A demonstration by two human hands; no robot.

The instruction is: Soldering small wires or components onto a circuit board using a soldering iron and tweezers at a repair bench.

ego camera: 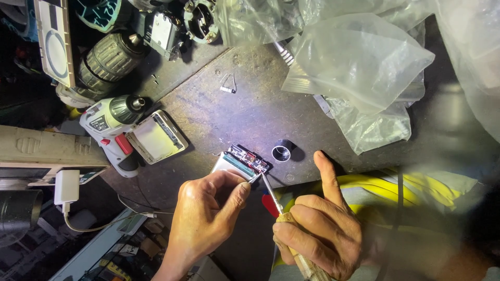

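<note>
My left hand (208, 213) pinches the near edge of a small silver device (233, 165) that has an exposed circuit board (249, 157) along its far side. It lies on a dark worn bench (245, 104). My right hand (317, 229) grips a soldering iron by its wooden handle (298, 248), thumb raised. The iron's metal tip (263, 179) touches the device's corner beside my left thumb and forefinger. A small bright light spot falls on this area.
A short black ring (281, 153) stands right of the board. A white open case (156, 137) and a grey cordless drill (112, 125) lie to the left. Clear plastic bags (359, 67) cover the back right. Drill chucks and parts crowd the back left. A white charger (66, 187) hangs low left.
</note>
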